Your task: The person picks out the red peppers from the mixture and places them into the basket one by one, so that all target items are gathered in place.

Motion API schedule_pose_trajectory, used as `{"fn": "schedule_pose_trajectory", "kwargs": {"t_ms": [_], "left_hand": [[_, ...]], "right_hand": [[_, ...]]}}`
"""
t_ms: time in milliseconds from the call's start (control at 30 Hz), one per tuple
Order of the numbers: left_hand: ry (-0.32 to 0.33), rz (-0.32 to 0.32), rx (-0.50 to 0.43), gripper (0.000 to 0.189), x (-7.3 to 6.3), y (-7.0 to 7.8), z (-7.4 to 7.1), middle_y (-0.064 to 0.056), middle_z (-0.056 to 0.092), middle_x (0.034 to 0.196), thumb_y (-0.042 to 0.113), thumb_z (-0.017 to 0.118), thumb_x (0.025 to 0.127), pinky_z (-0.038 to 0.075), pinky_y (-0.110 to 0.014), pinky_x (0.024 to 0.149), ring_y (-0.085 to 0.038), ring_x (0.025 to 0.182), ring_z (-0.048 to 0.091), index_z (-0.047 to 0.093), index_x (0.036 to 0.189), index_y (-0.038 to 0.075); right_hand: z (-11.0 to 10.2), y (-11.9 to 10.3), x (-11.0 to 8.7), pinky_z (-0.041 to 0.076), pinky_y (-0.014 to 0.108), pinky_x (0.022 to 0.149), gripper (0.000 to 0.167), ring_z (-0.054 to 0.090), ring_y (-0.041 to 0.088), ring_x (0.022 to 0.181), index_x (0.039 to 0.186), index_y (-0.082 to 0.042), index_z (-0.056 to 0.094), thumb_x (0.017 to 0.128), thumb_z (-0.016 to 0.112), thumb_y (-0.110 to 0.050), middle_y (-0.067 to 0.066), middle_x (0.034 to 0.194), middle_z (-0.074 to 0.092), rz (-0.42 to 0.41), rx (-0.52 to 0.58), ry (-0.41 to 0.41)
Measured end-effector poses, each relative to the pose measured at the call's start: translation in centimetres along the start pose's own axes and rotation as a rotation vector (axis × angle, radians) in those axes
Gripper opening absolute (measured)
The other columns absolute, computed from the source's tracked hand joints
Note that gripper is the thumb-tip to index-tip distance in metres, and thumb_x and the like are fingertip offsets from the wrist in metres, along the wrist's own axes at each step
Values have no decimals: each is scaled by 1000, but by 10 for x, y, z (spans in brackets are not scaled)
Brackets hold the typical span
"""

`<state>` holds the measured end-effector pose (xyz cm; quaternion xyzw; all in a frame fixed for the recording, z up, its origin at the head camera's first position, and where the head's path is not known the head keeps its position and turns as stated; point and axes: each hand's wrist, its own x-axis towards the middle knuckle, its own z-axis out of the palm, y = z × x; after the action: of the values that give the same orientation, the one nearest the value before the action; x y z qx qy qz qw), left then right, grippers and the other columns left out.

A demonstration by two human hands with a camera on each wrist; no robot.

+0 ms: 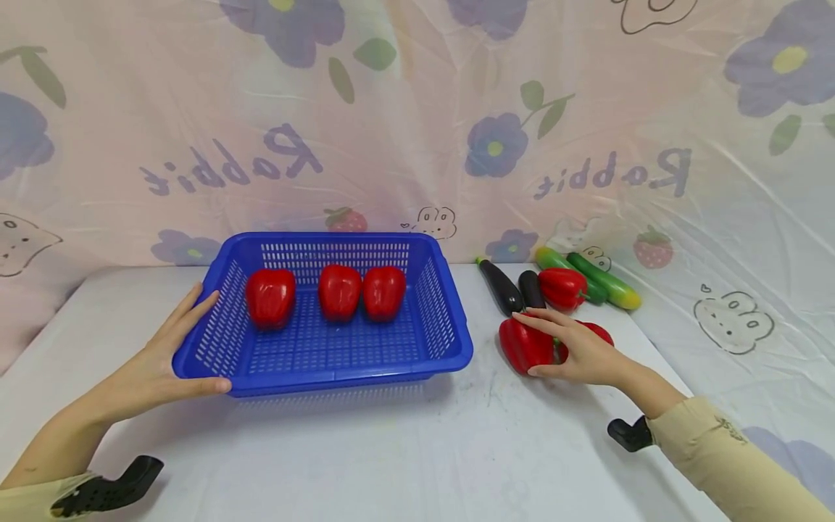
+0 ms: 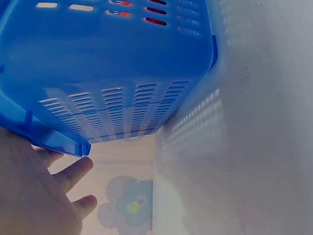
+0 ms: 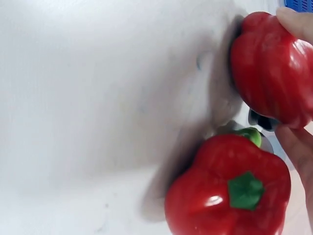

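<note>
A blue basket (image 1: 280, 383) holds three red bell peppers, one at the left (image 1: 270, 299) and two side by side in the middle. At its left rim rests my left hand (image 1: 163, 355), fingers spread, thumb on the front corner; in the left wrist view several fingertips (image 2: 73, 174) show past the rim. To the right of the basket, my right hand (image 1: 580, 348) holds a red bell pepper (image 1: 522, 346) between thumb and fingers. The right wrist view shows this pepper (image 3: 269, 68) beside another red bell pepper (image 3: 220, 181) with a green stem.
Behind the right hand lie an eggplant (image 1: 501, 287), a second dark eggplant (image 1: 531, 288), a red bell pepper (image 1: 561, 287) and green cucumbers with yellow ends (image 1: 607, 281). A patterned cloth (image 1: 417, 130) hangs behind the white table (image 1: 391, 457).
</note>
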<state>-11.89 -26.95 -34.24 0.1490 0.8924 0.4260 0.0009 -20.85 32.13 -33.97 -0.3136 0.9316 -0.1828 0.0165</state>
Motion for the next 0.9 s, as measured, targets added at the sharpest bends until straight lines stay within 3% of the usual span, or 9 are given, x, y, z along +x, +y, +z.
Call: {"fn": "schedule_pose_trajectory", "kwargs": {"t_ms": [200, 533, 900], "left_hand": [[3, 1, -3, 114, 0, 0, -1, -2, -19, 161, 16, 78, 71, 10, -85, 91, -50, 142, -14, 2, 156, 26], [3, 10, 0, 114, 1, 1, 0, -2, -18, 161, 16, 78, 71, 9, -85, 91, -49, 143, -13, 3, 155, 28], [11, 20, -8, 114, 0, 1, 1, -2, -17, 161, 15, 79, 70, 9, -85, 91, -49, 143, -13, 4, 156, 25]], "right_hand": [[4, -2, 5, 60, 44, 76, 83, 45, 36, 126, 145, -28, 43, 73, 83, -34, 11, 145, 42, -12, 8, 18], [9, -11, 14, 57, 50, 82, 78, 39, 36, 130, 141, -24, 49, 72, 84, -30, 14, 145, 42, -74, -42, 65], [10, -16, 21, 58, 49, 82, 75, 38, 36, 131, 140, -24, 51, 73, 83, -30, 12, 146, 41, -58, -51, 55]]}}
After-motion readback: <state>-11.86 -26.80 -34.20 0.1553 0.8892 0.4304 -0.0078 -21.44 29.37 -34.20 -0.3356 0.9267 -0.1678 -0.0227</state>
